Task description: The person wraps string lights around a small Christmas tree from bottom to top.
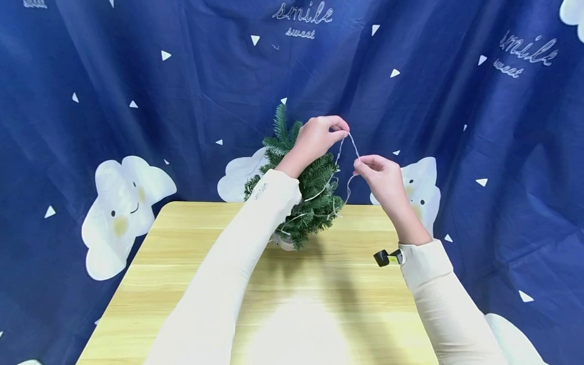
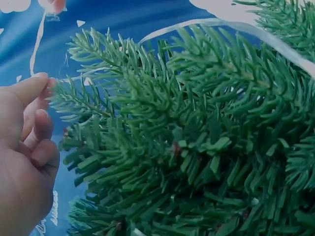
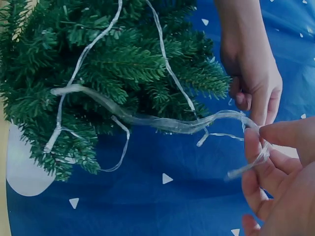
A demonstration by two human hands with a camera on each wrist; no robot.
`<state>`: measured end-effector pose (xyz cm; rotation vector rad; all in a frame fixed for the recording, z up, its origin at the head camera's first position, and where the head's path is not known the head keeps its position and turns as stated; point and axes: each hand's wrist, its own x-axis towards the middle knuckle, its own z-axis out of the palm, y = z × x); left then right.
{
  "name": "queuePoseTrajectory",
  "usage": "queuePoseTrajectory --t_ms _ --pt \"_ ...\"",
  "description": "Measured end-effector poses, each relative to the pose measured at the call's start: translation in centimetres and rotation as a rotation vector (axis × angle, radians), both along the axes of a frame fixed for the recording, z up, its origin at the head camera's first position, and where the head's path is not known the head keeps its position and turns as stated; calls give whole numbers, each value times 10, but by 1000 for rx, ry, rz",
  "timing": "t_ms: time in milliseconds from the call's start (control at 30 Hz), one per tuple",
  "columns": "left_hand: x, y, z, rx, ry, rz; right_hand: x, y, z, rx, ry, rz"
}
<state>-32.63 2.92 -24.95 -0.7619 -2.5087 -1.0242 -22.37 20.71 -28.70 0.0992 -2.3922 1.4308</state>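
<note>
A small green artificial Christmas tree (image 1: 315, 187) stands on the table, with a clear string of lights (image 3: 162, 123) draped over its branches. My left hand (image 1: 317, 136) reaches past the tree's upper right side and pinches the light string between thumb and fingertips. Lower and to the right, my right hand (image 1: 382, 177) pinches another stretch of the same string, so a short length runs between both hands. From the right hand the wire loops back down to the tree. In the left wrist view, branches fill most of the picture beside the left hand (image 2: 27, 137).
The light wooden table (image 1: 205, 243) extends around the tree's base. Behind it hangs a dark blue curtain (image 1: 205, 101) printed with white clouds and triangles. A small black camera (image 1: 385, 258) is strapped at the right wrist.
</note>
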Motion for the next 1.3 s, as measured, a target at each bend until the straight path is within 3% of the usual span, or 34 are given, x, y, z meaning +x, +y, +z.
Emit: queuePoseTrajectory --t_ms 333,633,733,967,1300 --pt "-4 -3 1 62 -55 65 3 4 -4 132 6 -190" --pt "-8 -6 0 116 -96 99 3 13 -11 133 59 -273" --pt "-9 -9 1 134 -111 106 5 18 -13 97 57 -250" --pt "-9 -13 2 139 -121 114 -2 14 -20 -35 10 -46" --pt "-5 -11 3 140 -122 105 -28 -11 -38 38 -96 52"
